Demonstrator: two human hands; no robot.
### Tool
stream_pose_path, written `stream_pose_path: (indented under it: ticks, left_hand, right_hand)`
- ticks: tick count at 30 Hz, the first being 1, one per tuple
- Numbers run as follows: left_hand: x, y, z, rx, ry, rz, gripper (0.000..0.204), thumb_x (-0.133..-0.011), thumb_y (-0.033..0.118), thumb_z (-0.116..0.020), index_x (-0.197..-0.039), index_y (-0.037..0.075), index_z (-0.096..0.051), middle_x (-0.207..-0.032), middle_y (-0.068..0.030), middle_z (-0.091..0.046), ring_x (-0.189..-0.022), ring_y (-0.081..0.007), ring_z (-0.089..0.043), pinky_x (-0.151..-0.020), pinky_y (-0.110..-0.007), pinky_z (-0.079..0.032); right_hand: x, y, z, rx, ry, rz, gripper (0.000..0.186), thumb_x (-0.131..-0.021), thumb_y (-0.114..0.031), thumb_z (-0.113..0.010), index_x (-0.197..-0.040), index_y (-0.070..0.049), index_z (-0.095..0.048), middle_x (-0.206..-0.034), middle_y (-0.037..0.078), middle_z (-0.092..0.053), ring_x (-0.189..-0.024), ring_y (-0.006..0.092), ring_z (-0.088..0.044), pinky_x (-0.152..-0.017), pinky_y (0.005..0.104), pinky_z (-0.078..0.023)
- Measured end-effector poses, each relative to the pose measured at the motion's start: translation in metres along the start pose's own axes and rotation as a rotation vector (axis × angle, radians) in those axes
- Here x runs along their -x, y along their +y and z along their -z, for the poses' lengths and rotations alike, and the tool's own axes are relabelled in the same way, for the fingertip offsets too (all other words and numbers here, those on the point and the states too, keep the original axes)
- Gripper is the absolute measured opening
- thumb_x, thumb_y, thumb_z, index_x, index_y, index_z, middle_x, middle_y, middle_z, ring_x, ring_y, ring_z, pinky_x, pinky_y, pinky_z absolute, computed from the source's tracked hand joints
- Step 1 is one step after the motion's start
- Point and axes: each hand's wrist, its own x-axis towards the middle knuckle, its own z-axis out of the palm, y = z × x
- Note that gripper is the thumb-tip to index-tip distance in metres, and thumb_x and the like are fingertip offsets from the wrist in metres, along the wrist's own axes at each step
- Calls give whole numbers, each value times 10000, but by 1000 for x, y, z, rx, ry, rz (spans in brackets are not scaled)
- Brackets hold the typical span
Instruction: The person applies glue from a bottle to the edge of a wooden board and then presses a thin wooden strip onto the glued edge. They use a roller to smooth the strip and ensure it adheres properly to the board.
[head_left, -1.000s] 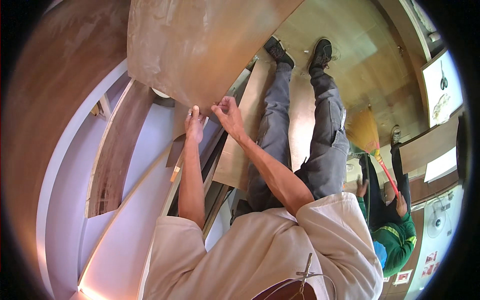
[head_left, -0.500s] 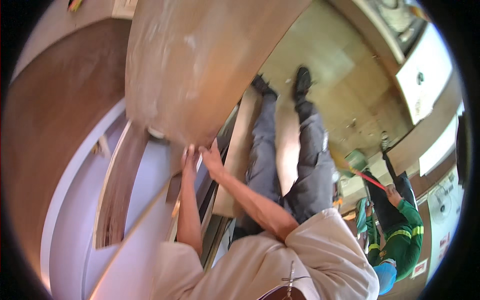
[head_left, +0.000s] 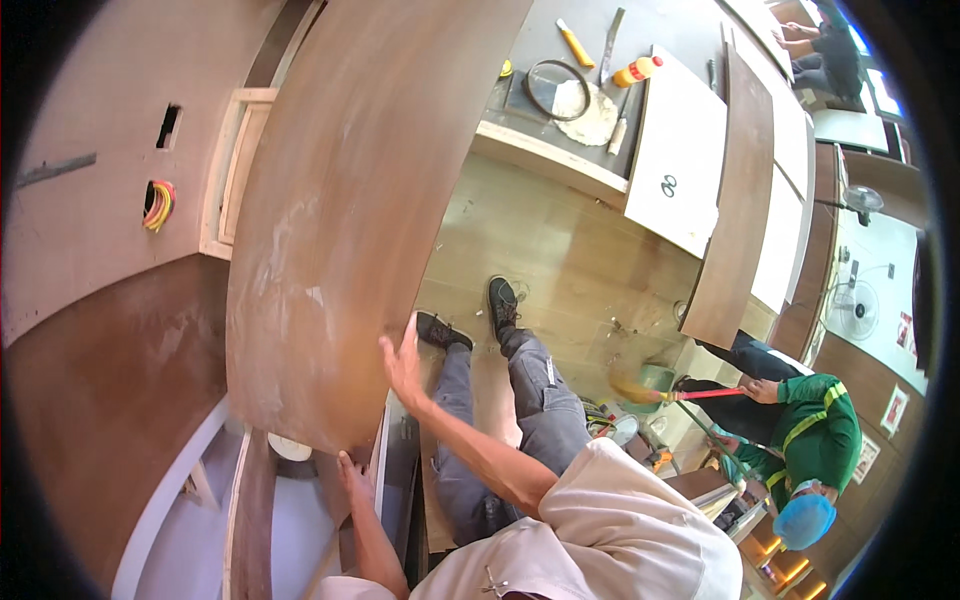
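Note:
A long brown wooden panel with pale smears slants across the left half, its near end above a white-lined cabinet opening. My left hand is at the panel's near end, with the fingers against its lower edge. Along the panel's right edge, my right hand is open, thumb and fingers apart, touching or very close to the surface. Under the near end stands an upright brown wooden divider, with a white round object beside it.
A grey-topped bench holds a yellow-handled tool, a bottle and a dark ring. At right, a person in green holds a red-handled broom. Wires poke from the left wall.
My right hand has left the panel's near corner, moving forward along its right edge and opening. My left hand stays at the near end. The view has shifted, showing more bench.

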Motion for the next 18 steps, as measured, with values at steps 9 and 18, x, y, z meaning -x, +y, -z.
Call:
stream_pose_path:
  ticks: [9,18]
  left_hand:
    - [-1,56,-27,-530,291,-416,528,-983,126,-566,-1411,-112,-370,-1422,-213,-482,-1303,-319,-487,-1092,-403,-397]
    - [53,212,-277,-651,143,-1151,341,-981,134,-542,-1267,-52,-562,-1347,-238,-522,-1272,-352,-500,-1080,-437,-391]
  right_hand:
    - [29,115,64,306,-836,-93,394,-968,-297,-571,-1211,6,-632,-1023,198,-705,-1002,296,-670,-913,393,-512]
    - [-253,-20,282,46,127,269,386,-1030,-272,-416,-1033,-11,-700,-770,106,-708,-717,195,-671,-695,345,-537]
